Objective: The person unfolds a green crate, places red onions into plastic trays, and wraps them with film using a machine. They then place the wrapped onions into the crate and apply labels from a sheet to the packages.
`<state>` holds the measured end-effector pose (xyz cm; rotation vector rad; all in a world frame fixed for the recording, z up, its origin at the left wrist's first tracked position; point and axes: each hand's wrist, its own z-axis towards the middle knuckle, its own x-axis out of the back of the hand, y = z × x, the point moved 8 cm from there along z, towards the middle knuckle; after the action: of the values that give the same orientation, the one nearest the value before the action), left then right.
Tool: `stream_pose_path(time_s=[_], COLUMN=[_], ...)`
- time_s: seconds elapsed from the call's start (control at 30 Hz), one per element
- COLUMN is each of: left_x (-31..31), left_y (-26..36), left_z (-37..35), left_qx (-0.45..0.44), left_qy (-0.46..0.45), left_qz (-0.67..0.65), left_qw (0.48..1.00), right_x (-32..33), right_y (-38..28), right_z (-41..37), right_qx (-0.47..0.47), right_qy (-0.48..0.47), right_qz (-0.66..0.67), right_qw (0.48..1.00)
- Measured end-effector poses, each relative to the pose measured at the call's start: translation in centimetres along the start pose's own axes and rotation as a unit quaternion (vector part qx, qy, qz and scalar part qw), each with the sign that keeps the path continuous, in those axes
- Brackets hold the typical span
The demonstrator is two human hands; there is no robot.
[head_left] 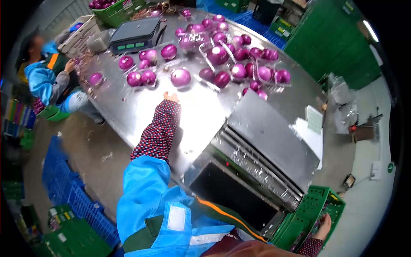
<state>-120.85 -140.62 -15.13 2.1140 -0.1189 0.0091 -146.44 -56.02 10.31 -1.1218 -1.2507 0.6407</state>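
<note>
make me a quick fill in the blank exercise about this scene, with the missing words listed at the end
1. The left hand is held out over the metal ____.
2. The ____ hand is at the green crate.
3. The onions are ____ in colour.
4. The small displays on the scale glow ____.

Missing words: table; right; purple; green

white glare on metal table (199, 109); edges fisheye-bent, corners black
</note>
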Motion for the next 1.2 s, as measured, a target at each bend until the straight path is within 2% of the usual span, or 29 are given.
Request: stream_pose_path(time_s=[0.03,0.07,0.1,0.13,0.17,0.2,0.23,0.27,0.3,0.37,0.4,0.47,0.5,0.53,0.57,0.6,0.63,0.67,0.7,0.73,0.8,0.87,0.9,0.93,0.97,1.0,1.07,1.17,1.2], left_x=[-0.4,-0.8,-1.4,-2.0,-2.1,-2.3,-1.3,-1.4,-1.8,-1.8,-1.6,-0.2,-0.6,0.3,2.0,2.1,2.8,4.1,4.0,3.3,1.2,-2.3,-5.3,-8.4,-11.8,-15.2,-19.4,-26.1,-26.1], left_y=[-1.2,-2.5,-2.4,-2.3,-1.0,0.6,3.0,1.9,-0.8,-3.2,-2.7,-0.5,-1.4,-2.9,1.0,2.4,3.1,4.0,5.8,8.0,11.9,13.8,13.1,11.5,9.2,7.0,4.9,-0.1,0.1], left_z=[5.2,10.2,11.5,12.6,11.9,10.5,6.5,7.9,12.0,13.8,11.3,10.0,9.8,9.7,3.7,1.7,-0.6,-3.7,-5.0,-6.4,-10.2,-14.8,-15.9,-16.3,-16.6,-16.9,-22.7,-26.2,-29.0], left_qx=[-0.024,-0.029,-0.02,-0.012,0.005,0.011,-0.002,-0.018,-0.024,0.011,0.049,-0.175,-0.405,-0.527,-0.547,-0.36,-0.074,0.126,0.096,0.047,0.011,0.016,-0.009,-0.033,-0.048,-0.065,-0.08,-0.069,-0.039], left_qy=[0.075,0.154,0.166,0.178,0.106,0.031,0.021,0.015,0.001,-0.04,-0.065,-0.145,-0.174,-0.141,-0.172,-0.292,-0.341,-0.257,-0.267,-0.315,-0.378,-0.452,-0.487,-0.52,-0.53,-0.539,-0.637,-0.659,-0.656], left_qz=[0.12,0.238,0.202,0.166,0.242,0.314,0.241,0.166,0.166,0.037,-0.094,0.078,0.37,0.34,0.349,0.252,-0.018,-0.179,-0.137,-0.065,0.026,0.095,0.124,0.151,0.209,0.264,0.294,0.265,0.263], left_qw=[0.99,0.958,0.965,0.97,0.965,0.949,0.97,0.986,0.986,0.998,0.992,0.971,0.818,0.766,0.741,0.85,0.937,0.941,0.949,0.946,0.926,0.887,0.864,0.84,0.821,0.797,0.708,0.7,0.707], right_x=[-1.5,-7.1,-11.2,-14.9,-18.0,-20.3,-22.9,-25.4,-27.8,-32.8,-35.2,-38.9,-40.4,-41.7,-42.8,-43.6,-44.3,-45.0,-45.5,-45.8,-46.3,-48.5,-49.4,-50.3,-49.3,-47.3,-43.2,-36.0,-33.7], right_y=[1.8,-3.3,-5.7,-8.8,-11.0,-11.6,-13.3,-14.4,-15.0,-15.8,-15.8,-16.4,-16.6,-17.2,-17.8,-18.5,-19.1,-19.8,-20.5,-21.5,-22.4,-21.2,-20.6,-18.5,-17.0,-15.5,-11.8,-6.7,-5.5], right_z=[2.5,-2.2,-4.8,-7.7,-10.2,-11.2,-13.3,-15.0,-16.6,-20.3,-21.9,-25.7,-27.1,-28.4,-29.5,-30.5,-30.9,-31.2,-31.3,-31.1,-29.4,-25.4,-22.9,-19.4,-17.8,-16.2,-11.0,-7.2,-6.8], right_qx=[0.052,0.122,0.157,0.22,0.264,0.346,0.395,0.416,0.433,0.481,0.496,0.525,0.524,0.532,0.554,0.573,0.56,0.547,0.534,0.519,0.486,0.365,0.346,0.253,0.083,0.001,0.036,-0.041,-0.06], right_qy=[-0.094,-0.126,-0.171,-0.182,-0.195,-0.21,-0.211,-0.229,-0.243,-0.31,-0.343,-0.408,-0.434,-0.447,-0.447,-0.446,-0.456,-0.466,-0.474,-0.474,-0.456,-0.491,-0.474,-0.454,-0.481,-0.442,-0.39,-0.336,-0.322], right_qz=[-0.059,-0.146,-0.19,-0.301,-0.309,-0.29,-0.324,-0.315,-0.311,-0.298,-0.301,-0.26,-0.246,-0.223,-0.199,-0.175,-0.164,-0.152,-0.139,-0.1,-0.017,0.024,0.046,0.051,0.09,0.137,0.095,0.094,0.092], right_qw=[0.992,0.974,0.954,0.91,0.893,0.867,0.833,0.822,0.81,0.764,0.739,0.7,0.69,0.683,0.674,0.665,0.672,0.679,0.686,0.704,0.745,0.791,0.808,0.853,0.868,0.886,0.915,0.936,0.941])
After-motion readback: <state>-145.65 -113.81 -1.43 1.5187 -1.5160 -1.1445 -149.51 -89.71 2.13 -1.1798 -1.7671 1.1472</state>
